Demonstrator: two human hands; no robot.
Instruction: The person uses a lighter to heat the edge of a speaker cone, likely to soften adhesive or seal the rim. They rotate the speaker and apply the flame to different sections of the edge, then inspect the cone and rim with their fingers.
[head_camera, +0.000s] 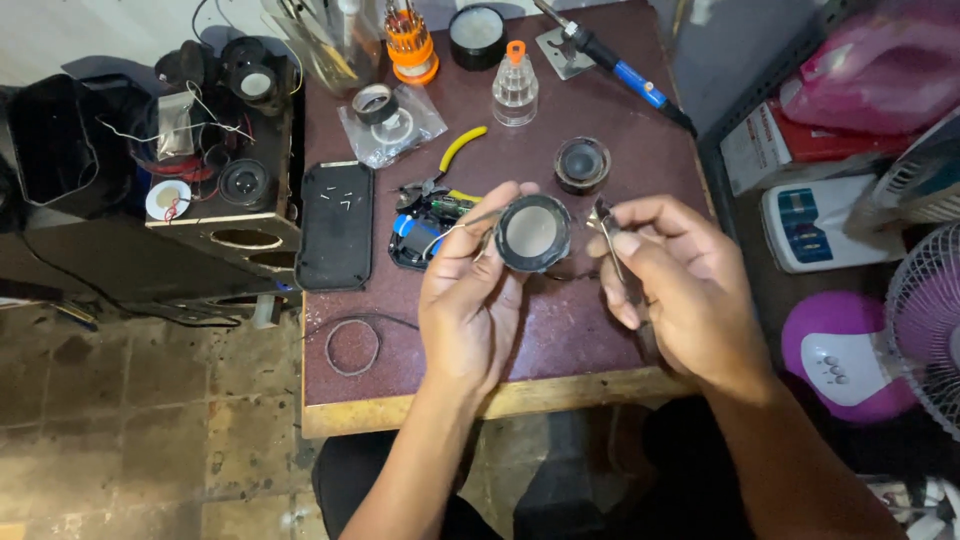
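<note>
Cluttered repair corner: a small dark-red tabletop (560, 330) over a stained tile floor, a fan and pink bags to the right, a speaker box (225, 215) with loose drivers to the left.

Left hand (470, 290) holds a small round speaker driver (533, 232) above the tabletop, fingers closed around its black rim, thumb on the near side, pale cone facing up. Thin wires trail from it toward the open black gadget with a blue cell (425, 230) lying beneath.

Right hand (680, 285) is pinched shut on slim metal tweezers (607, 228), their upper end just beside the driver's right edge; contact cannot be confirmed.

Judgement: driver is light but stiff at the rim; the cone looks thin and easily dented, the leads fragile. Best held by the rim, as now.

Nearby: second driver (582, 164), yellow-handled pliers (450, 160), soldering iron (625, 72), black tray (337, 225).
</note>
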